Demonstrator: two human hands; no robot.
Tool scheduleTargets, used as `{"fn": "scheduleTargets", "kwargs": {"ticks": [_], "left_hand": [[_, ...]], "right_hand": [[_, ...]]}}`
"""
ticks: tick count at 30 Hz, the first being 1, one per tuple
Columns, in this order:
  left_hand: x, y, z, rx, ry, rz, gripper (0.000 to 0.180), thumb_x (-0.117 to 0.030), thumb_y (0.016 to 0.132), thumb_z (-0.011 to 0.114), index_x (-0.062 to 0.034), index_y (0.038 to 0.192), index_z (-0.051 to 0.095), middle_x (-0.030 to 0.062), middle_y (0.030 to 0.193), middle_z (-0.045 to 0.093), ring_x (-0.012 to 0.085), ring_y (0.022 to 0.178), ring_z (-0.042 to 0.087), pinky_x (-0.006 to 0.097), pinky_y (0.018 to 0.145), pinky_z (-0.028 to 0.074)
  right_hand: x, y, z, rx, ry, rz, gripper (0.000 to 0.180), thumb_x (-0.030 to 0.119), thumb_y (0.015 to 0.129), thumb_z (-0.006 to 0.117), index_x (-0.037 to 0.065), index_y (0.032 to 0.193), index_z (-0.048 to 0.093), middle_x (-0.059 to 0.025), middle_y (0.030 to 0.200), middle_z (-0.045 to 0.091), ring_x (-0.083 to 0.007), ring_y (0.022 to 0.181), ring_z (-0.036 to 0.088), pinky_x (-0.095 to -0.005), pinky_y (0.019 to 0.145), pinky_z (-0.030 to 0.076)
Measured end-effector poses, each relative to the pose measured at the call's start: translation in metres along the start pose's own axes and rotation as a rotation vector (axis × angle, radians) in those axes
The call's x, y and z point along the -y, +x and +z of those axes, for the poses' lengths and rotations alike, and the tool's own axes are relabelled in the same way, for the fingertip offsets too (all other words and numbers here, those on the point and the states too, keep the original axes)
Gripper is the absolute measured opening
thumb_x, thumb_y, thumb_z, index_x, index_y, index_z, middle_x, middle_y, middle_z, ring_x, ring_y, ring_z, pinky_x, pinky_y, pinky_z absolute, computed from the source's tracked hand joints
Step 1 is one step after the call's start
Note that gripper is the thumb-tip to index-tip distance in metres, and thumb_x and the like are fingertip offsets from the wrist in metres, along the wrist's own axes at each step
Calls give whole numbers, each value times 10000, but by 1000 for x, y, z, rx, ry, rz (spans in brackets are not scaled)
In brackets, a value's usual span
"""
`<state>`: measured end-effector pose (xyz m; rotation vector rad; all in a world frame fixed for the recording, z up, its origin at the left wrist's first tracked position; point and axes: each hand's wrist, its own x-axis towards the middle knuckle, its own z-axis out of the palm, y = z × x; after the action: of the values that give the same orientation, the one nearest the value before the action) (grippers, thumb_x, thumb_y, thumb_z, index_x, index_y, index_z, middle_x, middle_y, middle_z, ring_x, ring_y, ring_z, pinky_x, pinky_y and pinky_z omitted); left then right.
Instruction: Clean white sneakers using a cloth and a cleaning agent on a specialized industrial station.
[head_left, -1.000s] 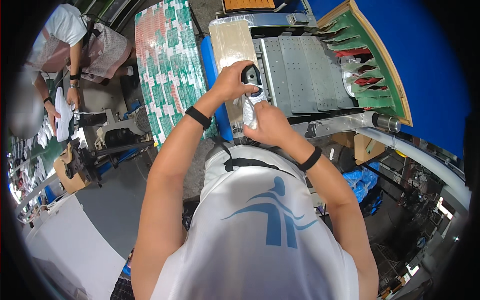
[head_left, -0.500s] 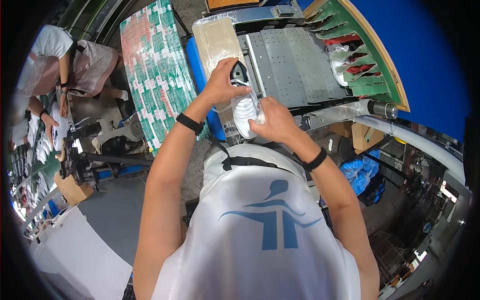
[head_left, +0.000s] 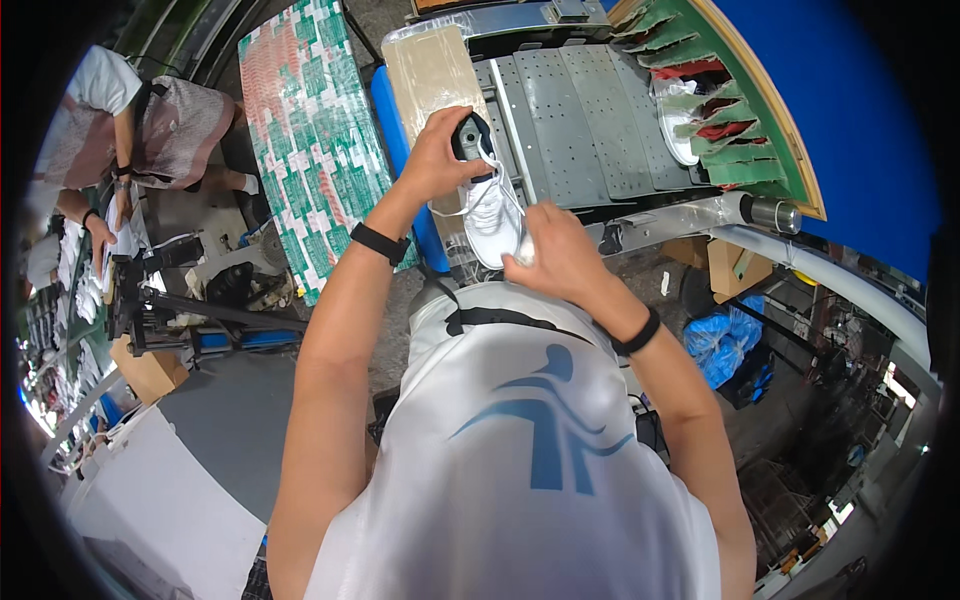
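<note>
A white lace-up sneaker point(head_left: 490, 222), its toe toward me, lies over a tan board point(head_left: 428, 70) at the end of the conveyor. A grey shoe last point(head_left: 469, 136) shows inside its dark-lined collar, and a loose lace point(head_left: 449, 211) hangs at its left side. My left hand point(head_left: 444, 160) is closed around the heel end, thumb across the tongue area. At the right side of the toe, my right hand point(head_left: 556, 248) pinches a small white wad point(head_left: 526, 250) against or close to the upper; its exact kind is unclear.
The conveyor of grey perforated plates point(head_left: 590, 125) runs right to a tunnel mouth with green flaps point(head_left: 735, 150), where another white shoe point(head_left: 678, 125) sits. A green-and-white taped table point(head_left: 318, 150) stands left. Beyond it, a co-worker point(head_left: 120, 130) handles white shoes. Blue plastic bags point(head_left: 722, 345) lie lower right.
My right hand has shifted slightly down and outward along the toe with the white wad. My left hand keeps its hold, and the sneaker has tilted a little, showing more of its collar.
</note>
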<state>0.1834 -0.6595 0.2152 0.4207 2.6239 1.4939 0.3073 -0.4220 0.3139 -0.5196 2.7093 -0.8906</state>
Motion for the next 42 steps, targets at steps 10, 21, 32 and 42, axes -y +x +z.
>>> {"fn": "scheduleTargets", "kwargs": {"ticks": [10, 21, 32, 42], "left_hand": [[-1, 1, 1, 22, -6, -28, 938, -229, 680, 994, -10, 1507, 608, 233, 1540, 536, 403, 1442, 550, 425, 1217, 461], [-2, 6, 3, 52, 49, -42, 955, -235, 667, 1012, -41, 1511, 610, 221, 1534, 526, 402, 1395, 589, 425, 1172, 504], [-2, -7, 8, 71, 16, -28, 947, -274, 658, 1006, -74, 1506, 634, 203, 1502, 555, 417, 1362, 601, 453, 1163, 514], [-1, -4, 3, 66, 6, -53, 984, -258, 677, 1000, -65, 1548, 585, 223, 1501, 547, 419, 1396, 565, 445, 1175, 501]], "right_hand": [[10, -21, 15, 38, 39, 65, 478, 301, 770, 844, -66, 978, 619, -273, 991, 645, -471, 927, 672, -540, 838, 555], [11, 26, 50, 20, -152, -119, 592, 428, 766, 833, -86, 1024, 689, -259, 975, 681, -426, 914, 710, -522, 848, 560], [26, 10, 27, 165, 70, 47, 583, 405, 813, 807, -112, 1054, 686, -301, 1005, 698, -466, 954, 718, -531, 870, 584], [25, -8, -2, 262, 125, 52, 525, 390, 830, 817, -83, 1001, 667, -289, 1013, 677, -474, 938, 695, -531, 843, 563]]}}
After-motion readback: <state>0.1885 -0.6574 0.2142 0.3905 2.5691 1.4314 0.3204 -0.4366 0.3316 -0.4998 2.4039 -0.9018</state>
